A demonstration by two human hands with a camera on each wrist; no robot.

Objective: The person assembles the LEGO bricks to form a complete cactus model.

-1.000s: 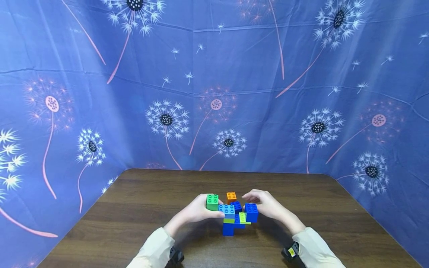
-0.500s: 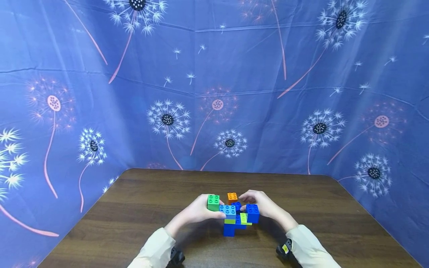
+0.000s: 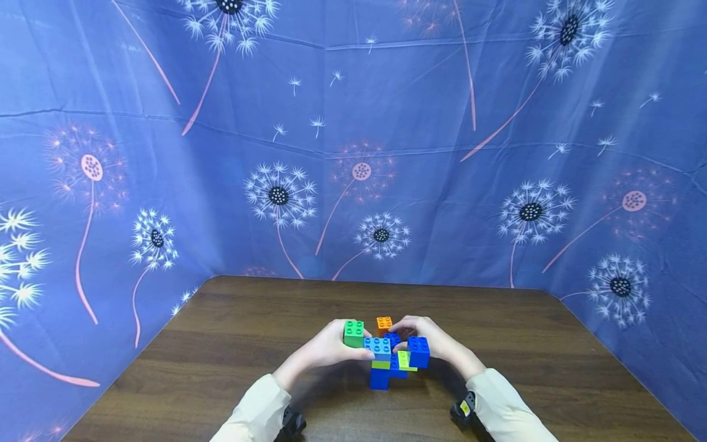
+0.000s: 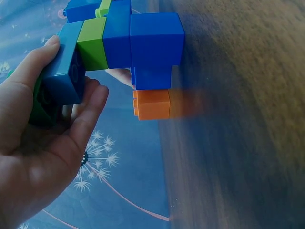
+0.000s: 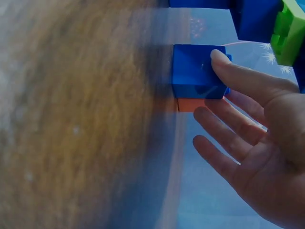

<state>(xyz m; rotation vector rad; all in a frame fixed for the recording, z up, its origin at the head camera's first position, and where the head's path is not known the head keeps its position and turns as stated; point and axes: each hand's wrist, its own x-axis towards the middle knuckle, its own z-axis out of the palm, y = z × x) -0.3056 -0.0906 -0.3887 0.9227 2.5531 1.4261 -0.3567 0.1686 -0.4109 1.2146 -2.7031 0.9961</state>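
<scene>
My left hand [image 3: 339, 344] holds a block build by its light blue brick [image 3: 377, 348]: the thumb lies on the near face and the fingers reach behind. A green brick [image 3: 354, 332] sits beside that hand. The build also has lime pieces [image 4: 93, 44], dark blue bricks [image 4: 157, 38] and a raised dark blue brick [image 3: 418, 352] at its right. Behind it, a separate blue brick [image 5: 198, 71] stands on the table against an orange brick [image 3: 383, 325]. My right hand [image 5: 267, 124] has its thumb on this blue brick, with fingers bent behind it, overlapping the orange one.
The brown wooden table [image 3: 265, 307] reaches back to a blue cloth [image 3: 442, 202] with a dandelion print, which also hangs along both sides. Dark wrist cameras [image 3: 463, 408] sit at the sleeves.
My right hand has moved left and its fingers have closed in on the blue brick beside the orange one. The left hand keeps its grip on the build; the view has shifted slightly.
</scene>
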